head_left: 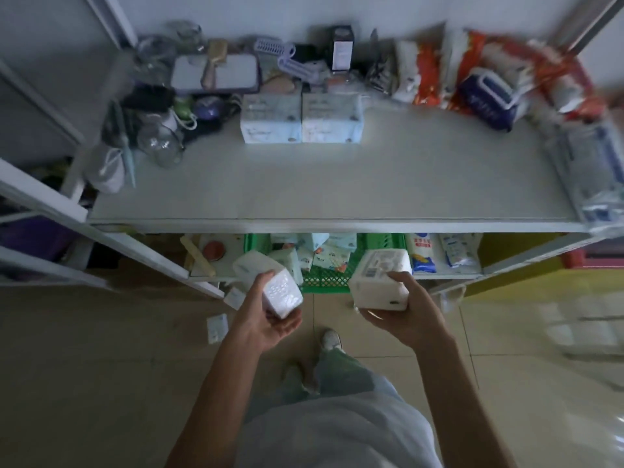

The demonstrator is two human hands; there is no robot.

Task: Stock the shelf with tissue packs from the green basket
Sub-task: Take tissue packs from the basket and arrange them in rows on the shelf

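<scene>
From where I'm watching, both bare arms reach forward and down, elbows bent, forearms angling in toward each other. The left hand (270, 315) is turned palm up, fingers curled round a white plastic-wrapped tissue pack (270, 285). The right hand (400, 309) cups a second white rectangular tissue pack (380, 280) from below, thumb pressed on its top. The hands sit level, apart.

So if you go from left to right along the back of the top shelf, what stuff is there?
Glass jar → two tissue packs side by side → orange-and-white packets → dark blue pack → clear wrapped bundle at the right edge.
</scene>
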